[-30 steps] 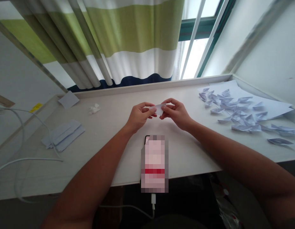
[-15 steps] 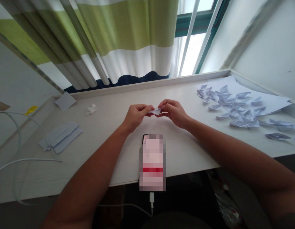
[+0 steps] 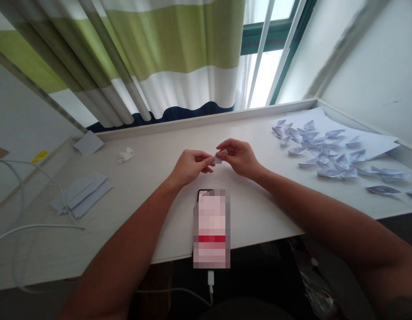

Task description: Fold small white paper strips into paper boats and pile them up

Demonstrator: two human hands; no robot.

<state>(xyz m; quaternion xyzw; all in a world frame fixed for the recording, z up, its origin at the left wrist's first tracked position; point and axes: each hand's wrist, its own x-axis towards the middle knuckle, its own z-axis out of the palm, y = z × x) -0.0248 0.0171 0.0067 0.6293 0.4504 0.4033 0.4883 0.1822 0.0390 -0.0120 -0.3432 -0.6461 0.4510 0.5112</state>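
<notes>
Between my two hands, above the middle of the white table, is a small folded piece of white paper (image 3: 219, 158). My left hand (image 3: 194, 165) pinches its left corner with thumb and fingertips. From the other side my right hand (image 3: 238, 156) grips the paper's upper right part between thumb and index finger. The fingers cover much of the paper, so its full shape is hidden. Many folded paper boats (image 3: 326, 151) lie scattered on the right side of the table, some of them on flat white sheets (image 3: 369, 133).
A phone (image 3: 211, 226) with a blurred screen and a plugged-in cable (image 3: 211, 279) is at the front edge. Stacked paper pieces (image 3: 82, 193), a paper square (image 3: 88, 143), a crumpled tissue (image 3: 126, 155) and a white cord (image 3: 42, 226) lie left. A curtain (image 3: 179, 49) hangs behind.
The paper has been turned between my fingers and now stands more upright. My right thumb has moved across its face. The whole view has shifted slightly.
</notes>
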